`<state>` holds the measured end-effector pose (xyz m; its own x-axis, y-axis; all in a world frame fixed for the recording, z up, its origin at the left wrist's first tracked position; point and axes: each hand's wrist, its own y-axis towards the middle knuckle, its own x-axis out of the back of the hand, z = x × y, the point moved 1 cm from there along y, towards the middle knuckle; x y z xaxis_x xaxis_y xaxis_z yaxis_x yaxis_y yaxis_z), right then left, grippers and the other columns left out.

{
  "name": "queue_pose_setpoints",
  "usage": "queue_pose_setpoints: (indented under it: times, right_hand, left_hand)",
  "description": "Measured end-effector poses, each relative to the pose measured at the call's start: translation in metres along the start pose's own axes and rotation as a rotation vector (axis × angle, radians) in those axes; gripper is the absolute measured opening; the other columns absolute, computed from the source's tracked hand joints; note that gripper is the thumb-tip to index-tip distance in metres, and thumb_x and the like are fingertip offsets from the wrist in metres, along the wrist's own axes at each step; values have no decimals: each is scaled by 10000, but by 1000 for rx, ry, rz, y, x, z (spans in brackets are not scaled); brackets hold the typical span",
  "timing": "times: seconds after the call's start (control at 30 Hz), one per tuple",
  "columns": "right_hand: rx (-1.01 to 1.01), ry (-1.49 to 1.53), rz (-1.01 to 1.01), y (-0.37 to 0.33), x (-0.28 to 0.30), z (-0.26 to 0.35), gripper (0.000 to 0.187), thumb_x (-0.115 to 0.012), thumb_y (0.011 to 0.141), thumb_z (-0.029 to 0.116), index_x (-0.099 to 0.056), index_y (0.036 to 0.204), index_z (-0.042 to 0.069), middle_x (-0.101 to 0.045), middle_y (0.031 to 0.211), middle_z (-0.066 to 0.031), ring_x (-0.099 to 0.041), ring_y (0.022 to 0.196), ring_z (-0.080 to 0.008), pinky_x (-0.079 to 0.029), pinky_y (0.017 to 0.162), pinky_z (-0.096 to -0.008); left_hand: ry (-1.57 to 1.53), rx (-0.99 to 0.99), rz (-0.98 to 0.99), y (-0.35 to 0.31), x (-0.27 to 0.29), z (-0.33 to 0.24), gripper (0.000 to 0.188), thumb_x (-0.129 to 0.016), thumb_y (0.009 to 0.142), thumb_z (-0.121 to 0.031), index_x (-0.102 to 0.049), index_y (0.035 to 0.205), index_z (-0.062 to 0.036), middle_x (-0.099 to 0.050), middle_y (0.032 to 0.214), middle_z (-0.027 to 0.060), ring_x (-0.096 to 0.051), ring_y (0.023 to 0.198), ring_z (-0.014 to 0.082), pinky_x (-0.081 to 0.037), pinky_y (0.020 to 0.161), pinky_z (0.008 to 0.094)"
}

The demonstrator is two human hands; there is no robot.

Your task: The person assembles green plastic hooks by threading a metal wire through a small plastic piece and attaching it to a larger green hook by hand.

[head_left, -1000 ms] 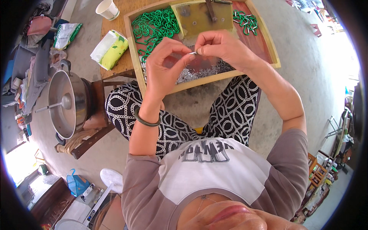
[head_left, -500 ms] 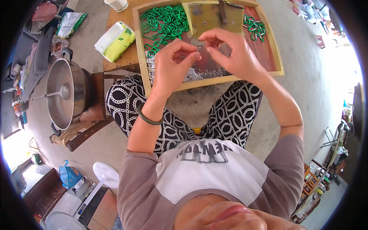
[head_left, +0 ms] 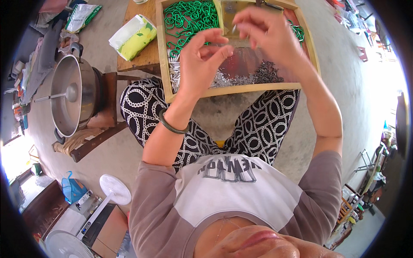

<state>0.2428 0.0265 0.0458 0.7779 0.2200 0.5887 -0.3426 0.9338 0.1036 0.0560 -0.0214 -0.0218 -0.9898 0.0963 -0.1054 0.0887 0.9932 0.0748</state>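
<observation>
My left hand (head_left: 200, 64) hovers over the left part of a shallow wooden-rimmed tray (head_left: 241, 89), its thumb and fingers apart with nothing seen between them. Farther up and to the right is my right hand (head_left: 273, 41), blurred, its fingers curled near a yellowish plate (head_left: 228, 19) with a dark lever. A small silvery metal piece (head_left: 234, 29) shows at its fingertips. Green S-shaped hooks (head_left: 191, 19) are heaped in the far left corner. Silver tubes (head_left: 174, 73), small silvery parts (head_left: 232, 80) and dark pins (head_left: 267, 74) lie along the near side. My right hand partly covers more green hooks (head_left: 297, 32).
A tissue pack (head_left: 133, 38) lies on a wooden table (head_left: 137, 61) left of the tray. Beside my left knee, a large steel pot (head_left: 64, 116) holding a ladle (head_left: 71, 91) rests on a wooden stand. A white fan (head_left: 115, 189) stands at the lower left.
My hands have drawn apart from their close fingertip position. The left fingers have spread, and the right hand has moved up toward the plate. The view has shifted slightly, exposing the dark pins.
</observation>
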Motion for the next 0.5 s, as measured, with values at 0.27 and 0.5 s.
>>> queue_pose_setpoints:
  times: [0.27, 0.5]
  right_hand:
    - [16, -252, -11, 60, 19, 21, 222, -539, 937, 87, -715, 1026, -14, -731, 720, -104, -676, 537, -178, -539, 529, -322]
    - [-132, -350, 182, 90, 21, 11, 227, -557, 924, 77, -732, 1012, -38, -744, 725, -128, -682, 529, -182, -549, 514, -319]
  left_hand:
    - [-129, -40, -250, 11, 31, -5, 276, -740, 967, -155, -655, 1175, 6, -711, 1028, 46, -704, 854, 125, -458, 709, 219]
    - [-219, -87, -286, 10, 41, -8, 222, -747, 968, -187, -682, 1067, 0, -711, 913, 23, -694, 783, 84, -443, 631, 206]
